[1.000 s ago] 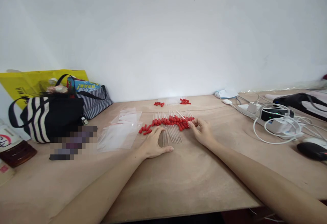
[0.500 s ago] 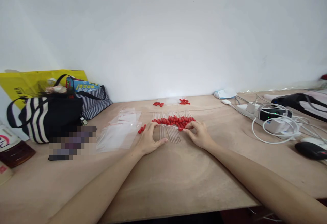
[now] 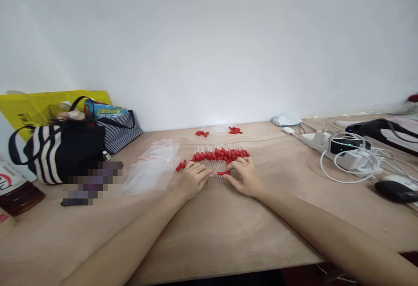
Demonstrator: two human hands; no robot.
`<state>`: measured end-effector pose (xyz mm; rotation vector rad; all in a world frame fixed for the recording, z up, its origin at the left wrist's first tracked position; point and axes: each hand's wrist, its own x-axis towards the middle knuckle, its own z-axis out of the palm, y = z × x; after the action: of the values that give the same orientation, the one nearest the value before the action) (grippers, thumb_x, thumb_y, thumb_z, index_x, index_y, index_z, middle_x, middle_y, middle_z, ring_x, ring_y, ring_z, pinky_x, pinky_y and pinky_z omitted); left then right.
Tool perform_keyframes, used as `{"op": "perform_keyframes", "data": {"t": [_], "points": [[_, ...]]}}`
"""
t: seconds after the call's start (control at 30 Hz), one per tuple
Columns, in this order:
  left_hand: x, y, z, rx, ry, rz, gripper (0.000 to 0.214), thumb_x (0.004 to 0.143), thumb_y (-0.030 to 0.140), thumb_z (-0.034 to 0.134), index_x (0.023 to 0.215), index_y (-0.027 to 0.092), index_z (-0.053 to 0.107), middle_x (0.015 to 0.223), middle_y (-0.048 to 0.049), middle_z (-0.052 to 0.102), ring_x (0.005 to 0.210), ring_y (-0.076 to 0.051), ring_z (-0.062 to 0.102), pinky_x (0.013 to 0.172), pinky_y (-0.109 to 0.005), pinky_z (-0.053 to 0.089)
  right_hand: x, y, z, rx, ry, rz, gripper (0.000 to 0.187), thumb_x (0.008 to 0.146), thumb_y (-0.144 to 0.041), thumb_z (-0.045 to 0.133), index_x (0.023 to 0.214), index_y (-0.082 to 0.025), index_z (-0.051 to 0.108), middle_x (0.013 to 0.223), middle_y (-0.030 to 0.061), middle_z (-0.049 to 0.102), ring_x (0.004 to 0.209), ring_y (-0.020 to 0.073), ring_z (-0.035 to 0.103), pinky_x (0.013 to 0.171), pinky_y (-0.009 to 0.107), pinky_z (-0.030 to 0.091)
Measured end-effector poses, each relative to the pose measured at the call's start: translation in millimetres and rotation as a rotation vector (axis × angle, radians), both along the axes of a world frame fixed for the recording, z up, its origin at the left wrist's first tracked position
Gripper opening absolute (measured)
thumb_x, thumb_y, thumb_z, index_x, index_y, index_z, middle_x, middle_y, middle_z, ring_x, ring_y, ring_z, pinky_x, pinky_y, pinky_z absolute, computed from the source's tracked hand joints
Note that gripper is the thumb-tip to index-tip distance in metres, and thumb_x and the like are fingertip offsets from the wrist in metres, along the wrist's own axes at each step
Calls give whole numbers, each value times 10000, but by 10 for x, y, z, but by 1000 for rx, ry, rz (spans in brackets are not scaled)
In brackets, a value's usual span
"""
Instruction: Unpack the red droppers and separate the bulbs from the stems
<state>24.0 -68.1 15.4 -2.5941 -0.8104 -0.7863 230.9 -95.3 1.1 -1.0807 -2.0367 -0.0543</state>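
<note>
Both hands rest on the table (image 3: 228, 233) about midway between its near and far edges, drawn close together. Between them one red-capped pipette (image 3: 224, 173) lies crosswise. The right hand (image 3: 243, 176) has its fingers bent and its fingertips closed on the red cap end. The left hand (image 3: 192, 179) is curled too, its fingertips pinched at the clear end (the glass itself is hard to make out there). Just beyond the fingers, toward the far edge, lies a row of pipettes (image 3: 220, 154), red caps bunched in a band and clear stems pointing toward the near edge. A few loose red caps (image 3: 180, 165) sit just left of the left hand, beside some clear zip bags (image 3: 153, 168). A striped bag (image 3: 62, 151) stands at the left edge, and a power strip with white cables (image 3: 349, 157) lies toward the right edge.
</note>
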Motion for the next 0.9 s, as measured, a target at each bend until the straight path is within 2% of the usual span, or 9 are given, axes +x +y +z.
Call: {"op": "perform_keyframes", "data": {"t": [0.07, 0.17, 0.33, 0.53, 0.9], "points": [[8, 3, -2, 26, 5, -20, 211, 861, 268, 414, 826, 201, 611, 702, 9, 613, 654, -112, 507, 680, -283, 306, -26, -8, 9, 26, -46, 5, 236, 751, -417, 549, 824, -195, 583, 739, 12, 619, 737, 147, 478, 746, 326, 246], [20, 7, -6, 52, 25, -43, 203, 855, 274, 427, 814, 208, 614, 690, 14, 613, 646, -109, 506, 682, -285, 297, -50, -4, 11, 69, -114, 1, 246, 777, -433, 515, 765, -210, 618, 707, 16, 620, 744, 151, 465, 745, 335, 227], [19, -28, 9, 75, 14, 1, 213, 845, 264, 441, 729, 206, 610, 641, 19, 612, 621, -118, 484, 680, -308, 276, -59, 6, 8, 126, -142, -42, 247, 762, -433, 537, 725, -210, 635, 649, 14, 605, 707, 146, 436, 737, 341, 214], [8, -68, 44, 111, -24, 0, 212, 834, 235, 446, 698, 204, 605, 618, 22, 616, 598, -117, 461, 698, -324, 274, -39, -4, 12, 204, -181, -20, 244, 788, -374, 509, 662, -188, 604, 608, 6, 562, 686, 138, 408, 756, 348, 211], [18, -54, 12, 89, -48, -42, 223, 838, 219, 431, 695, 191, 599, 580, 19, 589, 603, -113, 486, 713, -307, 303, -43, 1, -2, 256, -213, 41, 204, 787, -285, 491, 637, -197, 597, 587, -11, 505, 682, 125, 401, 805, 353, 219]]}}
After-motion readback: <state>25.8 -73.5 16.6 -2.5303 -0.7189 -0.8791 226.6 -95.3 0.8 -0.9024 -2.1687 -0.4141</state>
